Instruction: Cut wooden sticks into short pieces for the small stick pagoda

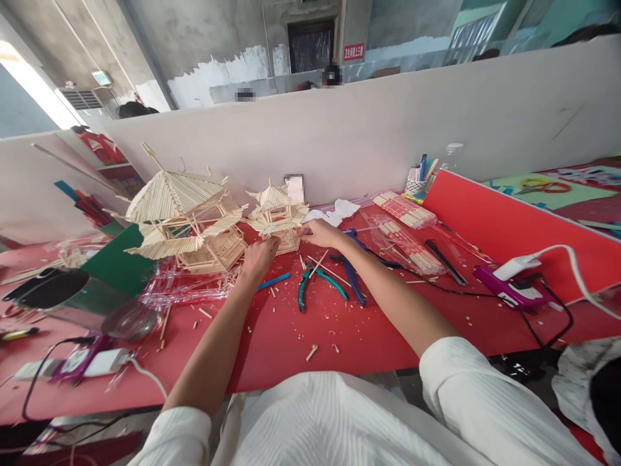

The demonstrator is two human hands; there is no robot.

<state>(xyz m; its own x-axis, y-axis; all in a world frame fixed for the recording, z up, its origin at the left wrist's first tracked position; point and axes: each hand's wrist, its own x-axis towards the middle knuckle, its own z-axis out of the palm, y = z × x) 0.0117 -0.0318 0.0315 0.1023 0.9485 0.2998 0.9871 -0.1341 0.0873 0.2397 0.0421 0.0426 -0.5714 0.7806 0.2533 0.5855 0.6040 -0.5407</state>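
We look down on a red table [272, 353], where the smaller stick-built pavilion [275, 217] stands upright before a pale partition [349, 142]. Our left hand [262, 259] is at its lower left edge and our right hand [319, 232] at its right edge; the fingertips are too small for us to tell whether either is pinched shut on it.

To its left we see the larger pavilion [177, 197]; in front, teal-handled pliers [303, 285] lie among loose stick offcuts. A dark-framed panel [294, 188] behind the smaller pavilion has a pixelated face that we cannot read. Towards the right, two clear packets of sticks [402, 208] carry red printing, too small for us to make out, with a black cutter [445, 262] just beside the nearer one. On the far wall, a red sign [354, 52] bears white Chinese characters, of which we read the opening 卫生间 ("toilet").
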